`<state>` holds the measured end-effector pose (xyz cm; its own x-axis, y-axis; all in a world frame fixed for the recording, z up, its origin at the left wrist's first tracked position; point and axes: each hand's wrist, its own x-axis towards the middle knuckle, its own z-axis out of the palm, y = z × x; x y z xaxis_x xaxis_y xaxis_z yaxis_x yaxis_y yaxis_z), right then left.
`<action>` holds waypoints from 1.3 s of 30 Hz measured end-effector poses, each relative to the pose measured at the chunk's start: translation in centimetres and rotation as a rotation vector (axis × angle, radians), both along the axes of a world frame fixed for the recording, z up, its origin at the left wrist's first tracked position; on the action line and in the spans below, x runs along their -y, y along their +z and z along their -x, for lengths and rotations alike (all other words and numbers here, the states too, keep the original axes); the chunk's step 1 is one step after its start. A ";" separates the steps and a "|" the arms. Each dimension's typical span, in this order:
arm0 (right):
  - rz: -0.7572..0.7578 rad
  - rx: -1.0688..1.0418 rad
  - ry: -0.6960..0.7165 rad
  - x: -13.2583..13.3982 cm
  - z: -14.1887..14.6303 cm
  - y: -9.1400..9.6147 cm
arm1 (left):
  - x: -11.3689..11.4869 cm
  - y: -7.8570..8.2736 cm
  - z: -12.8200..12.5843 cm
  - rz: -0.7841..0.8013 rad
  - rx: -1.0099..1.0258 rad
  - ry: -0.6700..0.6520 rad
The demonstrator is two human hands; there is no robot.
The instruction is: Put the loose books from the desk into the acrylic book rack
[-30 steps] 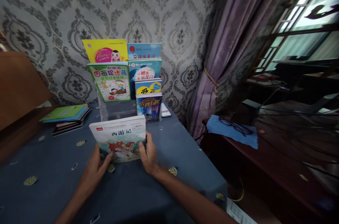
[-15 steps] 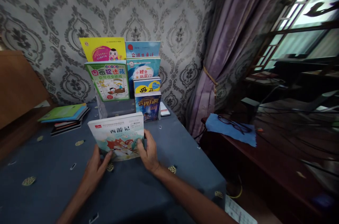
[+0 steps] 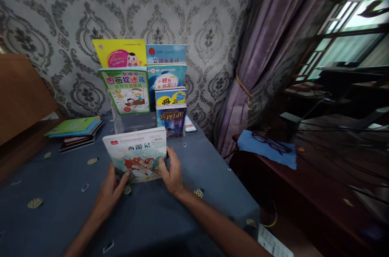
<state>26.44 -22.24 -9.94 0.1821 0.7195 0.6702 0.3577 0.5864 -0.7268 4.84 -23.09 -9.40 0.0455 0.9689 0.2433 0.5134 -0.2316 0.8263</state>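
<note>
Your left hand point(image 3: 110, 192) and right hand point(image 3: 173, 172) clasp the white illustrated paperback point(image 3: 136, 152) upright on the blue tabletop point(image 3: 60, 208); it isn't yet in the clear acrylic rack point(image 3: 131, 122).

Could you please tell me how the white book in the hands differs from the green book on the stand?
The white book is held at its lower corners by the left hand and right hand; the green book stands untouched in the stand. The white book is nearest the camera; the green book sits behind, higher. Both stand upright, covers forward.
</note>
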 end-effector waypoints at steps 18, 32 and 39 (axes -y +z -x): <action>0.339 -0.465 0.328 -1.8 -0.8 0.1 | -4.1 -0.6 -0.6 0.138 0.310 0.108; 0.538 -0.171 0.094 -5.6 -2.9 -4.6 | -7.1 -1.8 1.0 -0.016 -0.538 -0.030; 0.509 0.040 0.024 -6.2 -3.8 -4.6 | -6.9 -1.1 -0.1 -0.099 -0.854 -0.098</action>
